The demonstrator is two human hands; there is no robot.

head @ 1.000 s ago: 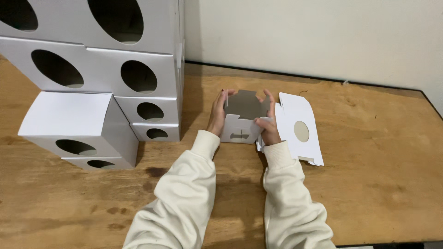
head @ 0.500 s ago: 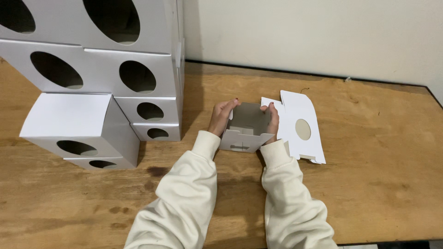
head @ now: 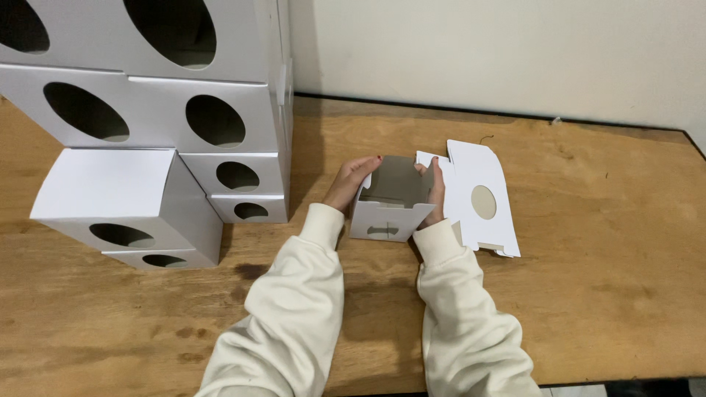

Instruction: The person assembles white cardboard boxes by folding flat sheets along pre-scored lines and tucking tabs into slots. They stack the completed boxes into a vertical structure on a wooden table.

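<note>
To my far left the stack of white boxes [head: 147, 110] with oval holes stands against the wall, and a smaller pair of boxes [head: 125, 213] sits in front of it on the wooden table [head: 588, 309]; none of that has shifted in the last second. What has changed is the small white box [head: 390, 206] between my hands: a second ago I had it tipped up with its grey inside facing me and my fingers spread over it, and now it is set down on the table, squared up into an open carton with its grey inner walls showing and a little cut-out on the near face. I judge that the folding has gone from flat sheet to a standing shape, with the top flaps not yet closed. My left hand [head: 351, 180] is pressed against the box's left wall, fingers fairly straight and only loosely curved, the fingertips [head: 373, 161] reaching over the top edge; it steadies more than it grips. My right hand [head: 435, 192] lies along the right wall, fingers held together and nearly flat, the tips at the upper rim, so the box is squeezed lightly between my two palms rather than clenched in either. Just to the right, touching or nearly touching my right hand, a flat white cardboard sheet [head: 482, 198] with a round hole lies unfolded on the table.
</note>
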